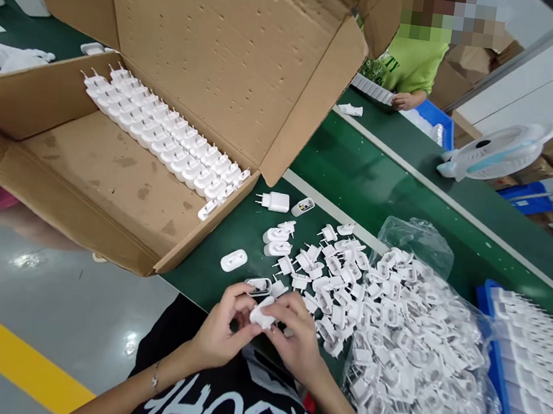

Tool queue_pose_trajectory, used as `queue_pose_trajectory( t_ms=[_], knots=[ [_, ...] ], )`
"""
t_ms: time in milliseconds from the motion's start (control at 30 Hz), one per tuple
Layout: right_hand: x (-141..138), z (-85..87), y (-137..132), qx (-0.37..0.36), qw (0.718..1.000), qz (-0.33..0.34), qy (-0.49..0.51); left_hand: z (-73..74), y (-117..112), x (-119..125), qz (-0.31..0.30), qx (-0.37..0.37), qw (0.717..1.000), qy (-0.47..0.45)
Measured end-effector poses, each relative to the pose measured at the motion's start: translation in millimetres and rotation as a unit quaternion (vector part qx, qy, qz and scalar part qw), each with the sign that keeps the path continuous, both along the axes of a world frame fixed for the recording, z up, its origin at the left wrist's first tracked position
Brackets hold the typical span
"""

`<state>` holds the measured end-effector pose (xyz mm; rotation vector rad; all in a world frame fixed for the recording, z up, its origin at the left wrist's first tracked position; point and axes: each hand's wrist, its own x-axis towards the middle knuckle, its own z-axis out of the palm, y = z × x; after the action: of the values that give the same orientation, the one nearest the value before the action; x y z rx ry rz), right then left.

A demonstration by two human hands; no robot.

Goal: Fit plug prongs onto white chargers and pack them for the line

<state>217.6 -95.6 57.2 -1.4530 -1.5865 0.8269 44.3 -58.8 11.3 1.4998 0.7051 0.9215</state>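
Observation:
Between my fingertips, close to my body at the table's front edge, is a small white plastic charger piece. My left hand pinches it from one side and my right hand from the other, fingers bent round it. Just beyond my fingers lies an open charger housing with a dark inside. A white oval-ended charger rests to the left. Farther back are a two-pin charger and another open housing. Loose white plug caps are heaped to the right of my hands.
An open cardboard box at left holds rows of chargers. A clear plastic bag full of plug caps lies at right, beside a blue tray of white parts. Across the bench are a co-worker in green and a fan.

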Motion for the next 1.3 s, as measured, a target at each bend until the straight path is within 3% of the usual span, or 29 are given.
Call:
queue_pose_trajectory(
  t_ms=[100, 233, 467, 633, 833, 967, 1100, 1200, 1300],
  knots=[
    [8, 4.1, 17, 0.042, 0.998, -0.021, -0.047, -6.4, 3, -11, 0.061, 0.036, 0.993, 0.091],
    [11, 3.1, 36, 0.018, 0.996, 0.048, -0.079, -7.2, 10, -13, 0.054, 0.019, 0.981, 0.187],
    [7, -2.3, 39, -0.019, 0.989, 0.093, -0.116, -15.6, 17, 3, 0.060, 0.035, 0.981, 0.182],
    [7, 4.9, 39, -0.047, 0.984, 0.101, -0.141, -17.6, 17, 1, 0.055, 0.052, 0.977, 0.199],
    [13, 16.5, 53, -0.091, 0.961, 0.142, -0.217, -14.7, 19, 3, 0.045, 0.039, 0.991, 0.119],
    [12, 11.9, 55, -0.112, 0.964, 0.140, -0.195, -13.0, 19, 7, 0.059, 0.027, 0.990, 0.127],
    [-1, 4.8, 38, -0.094, 0.983, 0.104, -0.122, -11.7, 15, 2, 0.044, 0.071, 0.984, 0.159],
    [3, 15.0, 31, -0.119, 0.984, 0.114, -0.062, -13.1, 15, -7, 0.086, 0.131, 0.962, 0.225],
    [37, 36.4, 57, -0.126, 0.989, 0.058, -0.044, -16.1, 21, -14, 0.181, 0.179, 0.928, 0.273]
  ],
)
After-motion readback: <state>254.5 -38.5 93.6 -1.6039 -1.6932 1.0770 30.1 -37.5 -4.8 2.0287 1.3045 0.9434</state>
